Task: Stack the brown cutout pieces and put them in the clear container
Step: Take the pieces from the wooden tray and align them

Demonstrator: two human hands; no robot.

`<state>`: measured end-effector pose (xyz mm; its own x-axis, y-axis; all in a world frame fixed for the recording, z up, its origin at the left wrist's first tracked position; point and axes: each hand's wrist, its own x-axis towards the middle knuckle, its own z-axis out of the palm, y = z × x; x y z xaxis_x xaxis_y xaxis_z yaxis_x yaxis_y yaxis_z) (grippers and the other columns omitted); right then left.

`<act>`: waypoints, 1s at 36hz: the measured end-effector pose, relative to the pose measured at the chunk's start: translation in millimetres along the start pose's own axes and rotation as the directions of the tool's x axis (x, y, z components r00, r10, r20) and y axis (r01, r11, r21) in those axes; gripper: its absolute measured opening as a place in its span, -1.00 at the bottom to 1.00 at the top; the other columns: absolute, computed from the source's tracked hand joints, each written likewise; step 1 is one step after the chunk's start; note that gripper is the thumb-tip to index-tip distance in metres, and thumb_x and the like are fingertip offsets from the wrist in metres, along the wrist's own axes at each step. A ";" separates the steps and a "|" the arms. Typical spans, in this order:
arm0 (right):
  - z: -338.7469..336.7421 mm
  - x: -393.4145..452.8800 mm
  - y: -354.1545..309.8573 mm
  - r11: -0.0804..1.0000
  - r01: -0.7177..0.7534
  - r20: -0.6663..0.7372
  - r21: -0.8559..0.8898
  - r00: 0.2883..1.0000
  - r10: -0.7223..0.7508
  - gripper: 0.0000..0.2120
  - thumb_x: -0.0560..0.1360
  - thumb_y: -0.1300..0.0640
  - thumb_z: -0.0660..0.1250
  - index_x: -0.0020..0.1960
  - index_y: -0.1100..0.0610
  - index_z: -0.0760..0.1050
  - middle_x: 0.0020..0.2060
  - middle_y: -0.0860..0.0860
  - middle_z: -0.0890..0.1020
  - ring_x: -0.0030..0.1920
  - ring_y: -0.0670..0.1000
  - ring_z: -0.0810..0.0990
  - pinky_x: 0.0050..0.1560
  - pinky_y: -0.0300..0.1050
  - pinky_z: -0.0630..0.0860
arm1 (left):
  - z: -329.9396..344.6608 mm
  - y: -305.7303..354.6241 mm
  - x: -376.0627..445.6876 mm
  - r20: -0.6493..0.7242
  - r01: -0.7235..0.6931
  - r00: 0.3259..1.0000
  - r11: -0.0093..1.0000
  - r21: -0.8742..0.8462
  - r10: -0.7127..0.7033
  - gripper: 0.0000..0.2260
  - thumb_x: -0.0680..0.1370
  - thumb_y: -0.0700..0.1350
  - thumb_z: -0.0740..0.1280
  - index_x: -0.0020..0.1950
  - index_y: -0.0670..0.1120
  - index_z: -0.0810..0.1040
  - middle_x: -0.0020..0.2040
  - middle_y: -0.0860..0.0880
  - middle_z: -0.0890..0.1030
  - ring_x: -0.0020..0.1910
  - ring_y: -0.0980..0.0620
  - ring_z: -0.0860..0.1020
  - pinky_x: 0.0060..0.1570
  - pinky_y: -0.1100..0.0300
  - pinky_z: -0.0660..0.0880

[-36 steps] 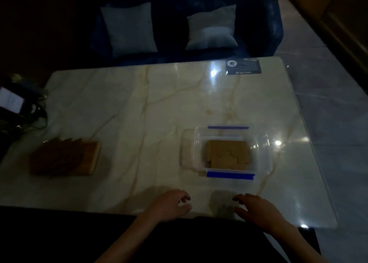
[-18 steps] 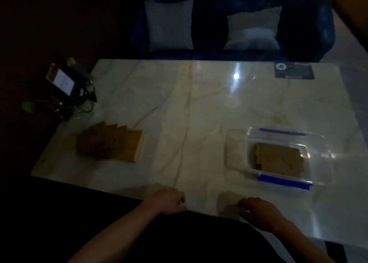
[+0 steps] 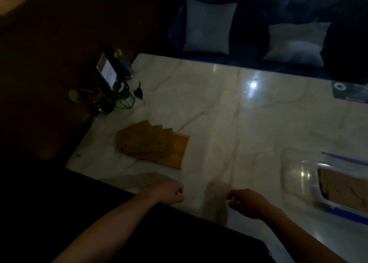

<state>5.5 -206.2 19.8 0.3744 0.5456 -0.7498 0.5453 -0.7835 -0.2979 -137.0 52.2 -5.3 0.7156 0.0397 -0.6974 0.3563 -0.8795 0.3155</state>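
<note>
Several brown cutout pieces (image 3: 141, 141) lie fanned out over a wooden tray (image 3: 180, 153) on the left part of the marble table (image 3: 229, 123). At the right edge stands the clear container (image 3: 298, 175) with blue clips, and brown pieces (image 3: 346, 187) lie inside it. My left hand (image 3: 169, 191) rests at the table's near edge with its fingers curled and holds nothing. A little to its right, my right hand (image 3: 249, 202) hovers with curled fingers, also holding nothing. Both hands are well apart from the pieces and the container.
A phone on a stand (image 3: 106, 73) and a small leafy plant (image 3: 111, 97) sit at the table's far left corner. A dark card (image 3: 350, 92) lies at the far right. Behind the table is a dark sofa with two pale cushions (image 3: 209, 25).
The view has swung left, so the fanned pieces sit nearer the middle and the container slid to the right edge. Both hands curled their fingers in and stayed at the near edge.
</note>
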 end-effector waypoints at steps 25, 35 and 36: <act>-101.0 131.0 -197.0 0.914 0.142 -0.237 0.381 0.970 -0.052 -0.60 0.53 -0.01 0.34 0.32 0.10 0.51 0.21 0.11 0.60 0.21 0.13 0.56 0.08 -0.11 0.40 | -116.2 -193.7 -10.7 -0.460 0.282 0.669 0.771 -0.570 -0.585 -0.51 0.44 0.23 0.37 0.25 -0.02 0.47 0.27 -0.13 0.47 0.23 -0.16 0.46 0.16 -0.04 0.47; -89.6 159.1 -215.1 0.764 0.011 -0.168 0.645 0.977 0.128 -0.71 0.46 0.11 0.35 0.17 0.14 0.55 0.15 0.18 0.62 0.23 0.23 0.54 0.33 0.22 0.43 | -104.6 -196.0 27.5 -0.150 0.357 0.640 0.465 -0.810 -0.753 0.00 0.37 0.15 0.49 0.57 -0.11 -0.06 0.56 -0.23 0.02 0.51 -0.28 0.04 0.45 -0.13 0.15; -89.3 161.3 -215.3 0.747 -0.001 -0.155 0.664 0.978 0.139 -0.72 0.45 0.13 0.35 0.14 0.16 0.56 0.12 0.19 0.63 0.20 0.23 0.56 0.30 0.23 0.46 | -102.8 -196.2 29.0 -0.147 0.357 0.635 0.457 -0.815 -0.759 0.00 0.37 0.13 0.51 0.57 -0.12 -0.06 0.56 -0.23 0.04 0.51 -0.28 0.05 0.45 -0.13 0.15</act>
<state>15.4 77.0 15.8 0.5584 0.4707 -0.6831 -0.0910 -0.7837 -0.6144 -124.3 274.6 -21.2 0.2721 0.7621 -0.5875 0.9079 -0.0011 0.4191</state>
